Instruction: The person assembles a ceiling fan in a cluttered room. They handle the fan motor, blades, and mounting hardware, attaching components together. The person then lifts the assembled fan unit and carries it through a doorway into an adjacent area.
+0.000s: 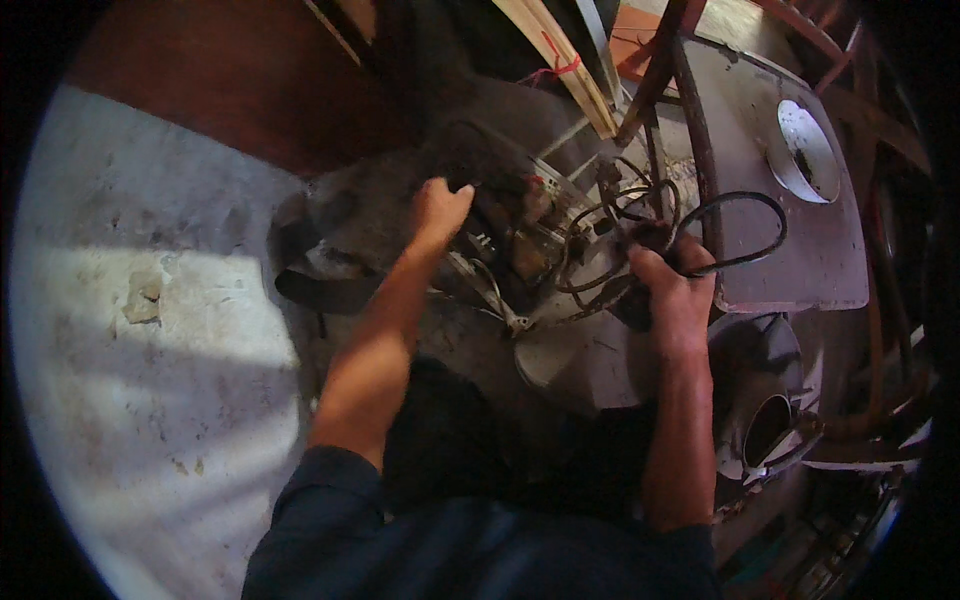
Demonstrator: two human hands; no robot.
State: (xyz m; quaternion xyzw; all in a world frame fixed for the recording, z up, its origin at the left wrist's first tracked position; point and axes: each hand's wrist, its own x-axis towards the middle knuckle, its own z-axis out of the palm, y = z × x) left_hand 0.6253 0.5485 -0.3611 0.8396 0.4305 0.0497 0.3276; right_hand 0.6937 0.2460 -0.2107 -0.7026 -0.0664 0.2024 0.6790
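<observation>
Here the right hand (672, 290) is clenched around a bundle of black cables (735, 230) beside the grey metal plate (800, 260); further up, the left hand (438, 210) grips the dusty motor assembly (520, 225), fingers curled over its top.

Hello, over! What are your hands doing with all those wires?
Left hand on the grimy machine part. Right hand gripping the black cables. Tangled wires crowd between them.

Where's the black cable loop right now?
In the head view, right of centre: the black cable loop arcs over the flat metal plate, below its round hole, with its near end gripped in the right hand.
</observation>
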